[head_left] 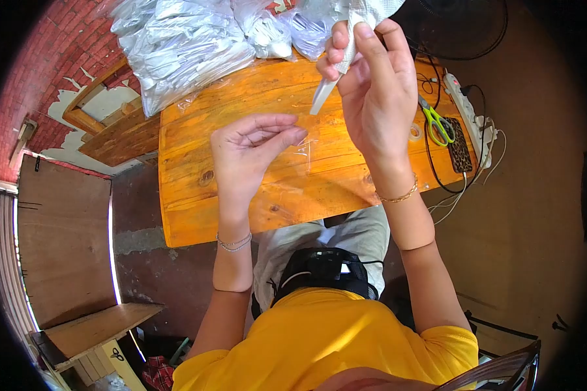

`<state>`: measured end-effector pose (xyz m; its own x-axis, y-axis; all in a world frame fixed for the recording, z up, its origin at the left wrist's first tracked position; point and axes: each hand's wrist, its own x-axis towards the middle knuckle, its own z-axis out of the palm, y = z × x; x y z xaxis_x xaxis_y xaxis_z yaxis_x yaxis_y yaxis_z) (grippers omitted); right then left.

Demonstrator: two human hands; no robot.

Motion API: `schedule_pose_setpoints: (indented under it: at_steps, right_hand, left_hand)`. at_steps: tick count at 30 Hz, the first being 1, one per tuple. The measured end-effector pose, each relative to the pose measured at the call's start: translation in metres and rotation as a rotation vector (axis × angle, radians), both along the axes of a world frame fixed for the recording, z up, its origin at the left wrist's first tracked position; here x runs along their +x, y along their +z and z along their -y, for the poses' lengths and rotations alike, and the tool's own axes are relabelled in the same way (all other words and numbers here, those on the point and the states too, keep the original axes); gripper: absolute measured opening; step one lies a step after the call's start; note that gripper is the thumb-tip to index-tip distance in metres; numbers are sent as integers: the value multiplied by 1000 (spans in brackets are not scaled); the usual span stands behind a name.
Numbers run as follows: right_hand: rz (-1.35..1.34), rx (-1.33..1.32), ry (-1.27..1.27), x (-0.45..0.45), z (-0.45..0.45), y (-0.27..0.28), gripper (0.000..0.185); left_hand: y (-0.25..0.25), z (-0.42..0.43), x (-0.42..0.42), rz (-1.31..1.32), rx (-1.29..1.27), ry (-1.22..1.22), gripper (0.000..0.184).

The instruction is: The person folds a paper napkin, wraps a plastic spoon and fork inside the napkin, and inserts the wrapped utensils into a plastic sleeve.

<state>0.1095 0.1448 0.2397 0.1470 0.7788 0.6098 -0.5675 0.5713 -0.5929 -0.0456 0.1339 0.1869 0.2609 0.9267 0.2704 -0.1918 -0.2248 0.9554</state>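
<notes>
In my right hand (381,85) I have a white paper roll (374,10), and my thumb and fingers are pressed closed around it. From its lower end comes out a flat white tip (321,99), which looks like plastic. The roll is lifted above the wooden table (195,202), over the right part of its far edge. Its long axis is slanting: the upper end goes away to the far right, and the tip points down, toward the near left.

My left hand (244,146) is above the middle of the table, apart from the roll. Its thumb and fingertips are brought close together; whether they pinch some clear film, I cannot tell. From these fingertips, the tip lies just beyond and to the right. The right hand is the nearer one, because it holds the roll. Clear bags (182,49) lie along the far edge, toward the far left corner.
</notes>
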Motion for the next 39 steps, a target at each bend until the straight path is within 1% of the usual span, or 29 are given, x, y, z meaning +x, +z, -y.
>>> schedule_pose_setpoints:
  at_steps: [8, 11, 14, 23, 32, 35, 39]
  right_hand:
    - [92, 176, -84, -10, 3, -11, 8]
    - [156, 179, -130, -14, 9, -9, 10]
    - [47, 206, -100, -16, 10, -8, 16]
    - [125, 228, -89, -16, 11, -11, 13]
    - [77, 211, -56, -15, 12, -13, 12]
    - [64, 251, -78, -14, 13, -12, 13]
    - [101, 239, -73, -14, 13, -12, 12]
  left_hand:
    - [2, 2, 1, 19, -9, -8, 15]
    - [5, 2, 3, 10, -31, -3, 15]
    - [6, 2, 4, 6, -36, -3, 14]
    - [6, 1, 4, 46, -45, -23, 14]
    - [5, 1, 3, 49, -31, -22, 13]
    - [4, 0, 2, 45, -31, -29, 12]
    - [7, 2, 3, 56, -35, -38, 13]
